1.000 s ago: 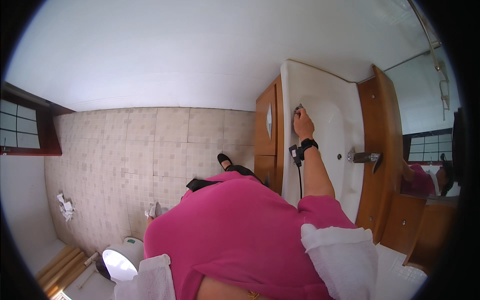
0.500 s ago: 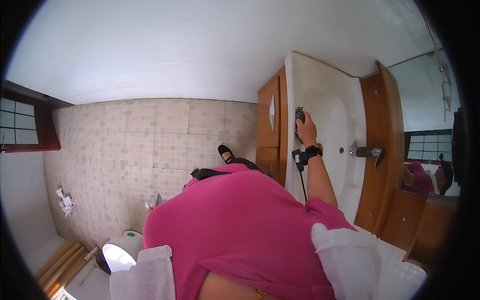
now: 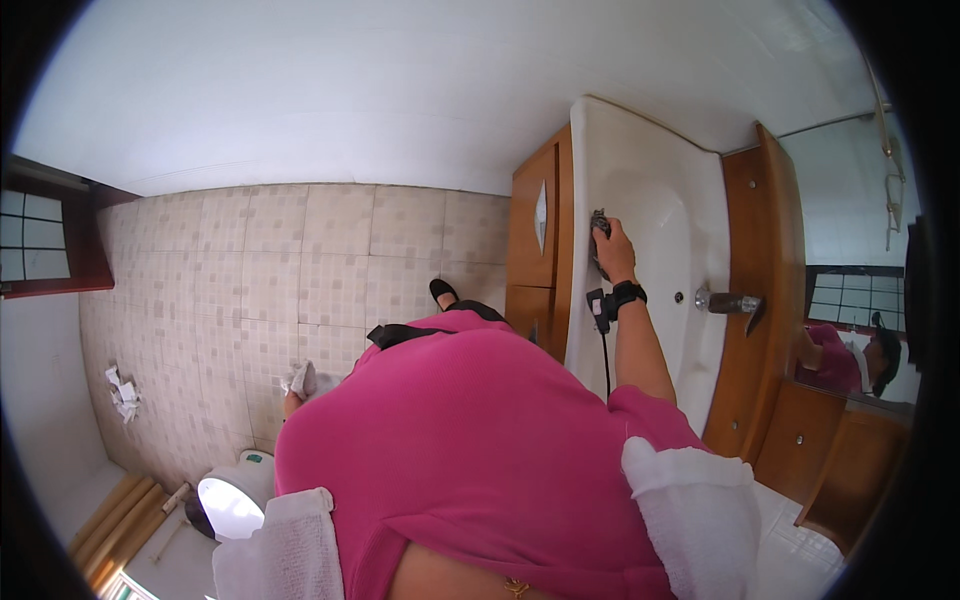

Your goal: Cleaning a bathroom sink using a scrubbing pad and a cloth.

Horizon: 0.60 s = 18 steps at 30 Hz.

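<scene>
While the right hand grips a dark scrubber, right of centre | scrubber under fingers, at basin's left side | left hand, left of centre: mostly hidden, grip unclear

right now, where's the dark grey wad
In the head view, the dark grey wad is right of centre, held in the right hand along the left side of the white washbasin, near the wooden cabinet.
</scene>
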Available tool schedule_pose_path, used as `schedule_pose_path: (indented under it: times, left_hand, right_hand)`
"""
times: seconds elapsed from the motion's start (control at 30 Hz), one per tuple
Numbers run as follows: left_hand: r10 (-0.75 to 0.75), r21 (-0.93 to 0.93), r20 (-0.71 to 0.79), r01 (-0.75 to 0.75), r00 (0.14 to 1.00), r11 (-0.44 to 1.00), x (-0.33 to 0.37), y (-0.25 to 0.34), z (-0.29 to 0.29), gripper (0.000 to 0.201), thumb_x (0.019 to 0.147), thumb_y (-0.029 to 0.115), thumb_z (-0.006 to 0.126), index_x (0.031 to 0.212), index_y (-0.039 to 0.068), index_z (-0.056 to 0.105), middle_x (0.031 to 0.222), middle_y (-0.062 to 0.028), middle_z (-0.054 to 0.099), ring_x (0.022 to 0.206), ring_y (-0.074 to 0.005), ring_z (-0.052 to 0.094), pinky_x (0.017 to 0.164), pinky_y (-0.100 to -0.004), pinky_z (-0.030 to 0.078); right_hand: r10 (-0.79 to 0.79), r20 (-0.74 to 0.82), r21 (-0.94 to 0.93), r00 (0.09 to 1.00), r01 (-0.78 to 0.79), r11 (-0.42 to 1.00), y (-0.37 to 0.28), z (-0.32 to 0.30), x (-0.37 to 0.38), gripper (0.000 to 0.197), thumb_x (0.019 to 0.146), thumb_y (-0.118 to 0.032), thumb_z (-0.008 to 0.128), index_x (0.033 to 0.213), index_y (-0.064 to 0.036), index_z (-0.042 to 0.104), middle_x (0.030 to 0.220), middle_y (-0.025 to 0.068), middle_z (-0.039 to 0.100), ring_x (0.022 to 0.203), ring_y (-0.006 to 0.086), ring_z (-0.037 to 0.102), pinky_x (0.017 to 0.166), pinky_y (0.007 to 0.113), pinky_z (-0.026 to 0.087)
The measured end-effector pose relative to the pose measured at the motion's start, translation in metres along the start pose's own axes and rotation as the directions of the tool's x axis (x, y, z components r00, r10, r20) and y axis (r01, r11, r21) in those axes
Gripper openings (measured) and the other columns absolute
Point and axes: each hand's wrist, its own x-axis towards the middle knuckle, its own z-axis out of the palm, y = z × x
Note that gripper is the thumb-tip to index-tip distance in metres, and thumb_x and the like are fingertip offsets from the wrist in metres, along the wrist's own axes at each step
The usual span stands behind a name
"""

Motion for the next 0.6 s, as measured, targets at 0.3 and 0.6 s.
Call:
schedule_pose_path:
  times: [0.3, 0.6]
  left_hand:
    - [-0.001, -0.008, 0.000, 0.001, 1.000, 1.000, -0.004, -0.024, -0.018, 0.034, 0.087, 0.034, 0.051, 0.103, 0.006, 0.060, 0.096, -0.0094, 0.064, 0.087, -0.0262, 0.061, 0.076, -0.0392, 0.052]
    - [0.022, 0.055, 0.039, -0.024, 0.999, 0.998, 0.014, -0.015, -0.039, 0.033, 0.087, 0.033, 0.051, 0.103, 0.006, 0.060, 0.096, -0.0092, 0.063, 0.087, -0.0261, 0.061, 0.077, -0.0391, 0.051]
  right_hand:
    - [0.046, 0.017, 0.001, 0.999, -0.046, 0.999, -0.008, -0.002, 0.005, 0.043, 0.084, -0.033, 0.051, 0.119, -0.0080, 0.050, 0.105, 0.0169, 0.062, 0.099, 0.0343, 0.057, 0.084, 0.038, 0.044]
    - [0.076, 0.020, 0.006, 0.997, -0.077, 0.997, 0.013, -0.004, -0.084, 0.044, 0.084, -0.033, 0.050, 0.119, -0.0057, 0.050, 0.107, 0.0217, 0.060, 0.102, 0.0383, 0.055, 0.086, 0.041, 0.043]
